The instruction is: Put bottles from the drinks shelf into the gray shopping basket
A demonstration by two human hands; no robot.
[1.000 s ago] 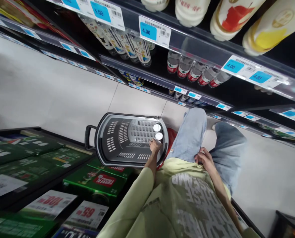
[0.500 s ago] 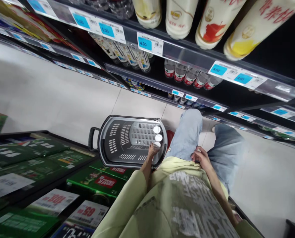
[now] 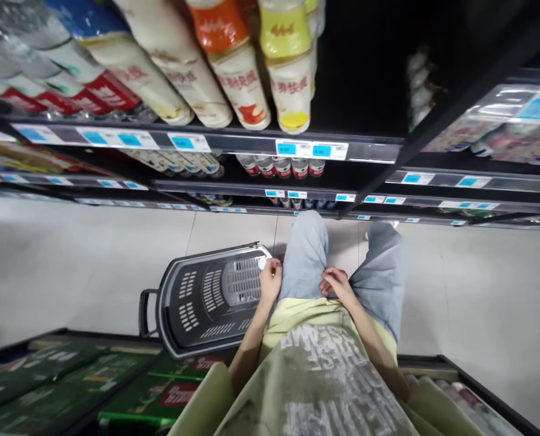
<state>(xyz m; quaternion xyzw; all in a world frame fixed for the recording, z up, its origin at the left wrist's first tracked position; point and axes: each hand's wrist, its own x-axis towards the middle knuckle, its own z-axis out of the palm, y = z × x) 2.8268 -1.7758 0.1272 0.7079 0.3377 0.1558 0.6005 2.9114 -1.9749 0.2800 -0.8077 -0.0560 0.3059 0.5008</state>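
My left hand (image 3: 270,280) is over the right end of a dark shopping basket (image 3: 172,315), beside my left knee. Its fingers are loosely bent and nothing shows in them. A round white bottle top (image 3: 262,263) peeks out next to the fingers; any other bottles there are hidden behind the hand. My right hand (image 3: 336,284) hangs between my thighs at the shirt hem, fingers slightly curled and apart, holding nothing visible.
Ahead stands a black shelf with milky drink bottles (image 3: 246,91) on an upper level and red-labelled water bottles (image 3: 283,166) lower down. Blue-and-white price tags (image 3: 311,149) line its edges. Green boxes (image 3: 151,393) are stacked behind the basket. Pale floor tiles (image 3: 92,254) lie between.
My left hand has come away from the bottles in the basket toward my knee. The view has tilted up and turned, showing more shelf. My right hand stays near my lap.
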